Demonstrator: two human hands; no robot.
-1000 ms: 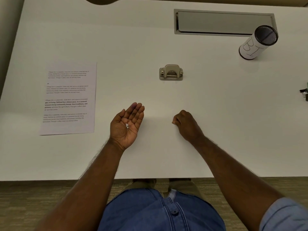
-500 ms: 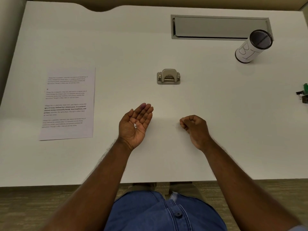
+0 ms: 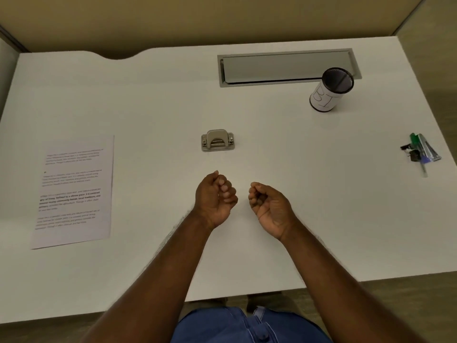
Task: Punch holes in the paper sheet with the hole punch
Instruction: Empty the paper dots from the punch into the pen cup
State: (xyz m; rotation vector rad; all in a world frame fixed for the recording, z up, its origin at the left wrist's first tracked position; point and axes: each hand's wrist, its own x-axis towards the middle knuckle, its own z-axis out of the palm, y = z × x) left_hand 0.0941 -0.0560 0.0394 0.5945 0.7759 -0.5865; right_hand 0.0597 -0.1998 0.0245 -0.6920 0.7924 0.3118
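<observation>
The printed paper sheet (image 3: 74, 191) lies flat at the left of the white desk (image 3: 148, 107). A small metal hole punch (image 3: 217, 140) stands alone at the desk's middle, a little beyond my hands. My left hand (image 3: 214, 201) hovers just in front of the punch with its fingers curled over the palm, which hides the small white paper dots that lay there. My right hand (image 3: 269, 209) is beside it, a short gap apart, palm turned up and fingers curled in, with nothing visible inside. Neither hand touches the punch or the sheet.
A black mesh cup wrapped in white paper (image 3: 329, 92) stands at the back right, in front of a grey cable hatch (image 3: 286, 66). Pens and clips (image 3: 422, 152) lie at the right edge. Beige partition walls border the desk's back.
My left hand's fingers have closed over the white dots that lay on its open palm. My right hand has lifted from its fist and turned palm up. The view has tilted up.
</observation>
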